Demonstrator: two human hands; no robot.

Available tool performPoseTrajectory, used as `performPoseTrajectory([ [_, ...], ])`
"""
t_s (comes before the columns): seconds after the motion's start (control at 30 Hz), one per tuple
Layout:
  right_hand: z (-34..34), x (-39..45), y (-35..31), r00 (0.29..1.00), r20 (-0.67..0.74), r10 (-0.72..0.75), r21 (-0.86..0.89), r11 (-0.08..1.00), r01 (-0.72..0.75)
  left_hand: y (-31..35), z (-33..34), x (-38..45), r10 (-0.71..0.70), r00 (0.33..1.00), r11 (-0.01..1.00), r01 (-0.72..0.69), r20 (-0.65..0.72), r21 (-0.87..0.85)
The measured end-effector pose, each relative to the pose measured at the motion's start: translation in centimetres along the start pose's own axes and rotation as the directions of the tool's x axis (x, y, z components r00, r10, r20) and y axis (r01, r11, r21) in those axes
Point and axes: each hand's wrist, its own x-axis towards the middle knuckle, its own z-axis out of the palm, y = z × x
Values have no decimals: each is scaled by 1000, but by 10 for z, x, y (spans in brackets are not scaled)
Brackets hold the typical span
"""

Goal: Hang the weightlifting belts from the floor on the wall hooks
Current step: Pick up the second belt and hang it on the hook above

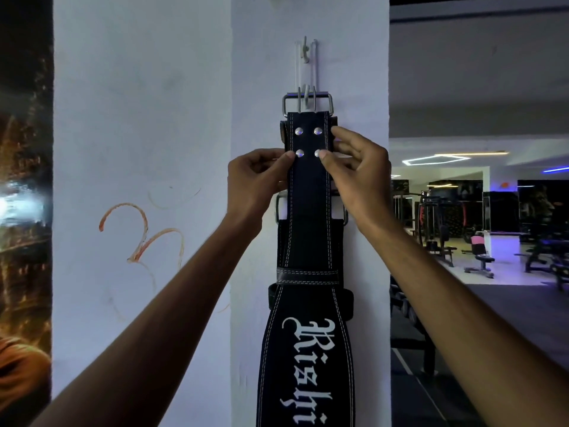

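Observation:
A black weightlifting belt (308, 303) with white stitching and white lettering hangs down the white pillar. Its steel buckle (308, 103) rests over the lower prong of a white wall hook (305, 61). My left hand (255, 177) pinches the belt's left edge beside the rivets. My right hand (354, 171) pinches the right edge at the same height. Behind this belt a second buckle (280, 208) and black strap of another belt peek out, mostly hidden.
The white pillar (184, 118) carries orange scribbles at left. A dark poster (24, 180) borders the far left. To the right opens a gym floor with benches and machines (480, 257) and a dumbbell rack (403, 303) close to the pillar.

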Motion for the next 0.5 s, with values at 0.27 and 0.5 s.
performPoseTrajectory([
  [0.27, -3, -20, -11, 998, 36, 56, -75, 996, -53, 10, -15, -25, -57, 997, 994, 52, 50, 91],
  [0.5, -22, -89, -26, 995, -44, 84, -168, 982, -90, 7, -42, -98, -68, 998, 936, 67, -8, 346],
])
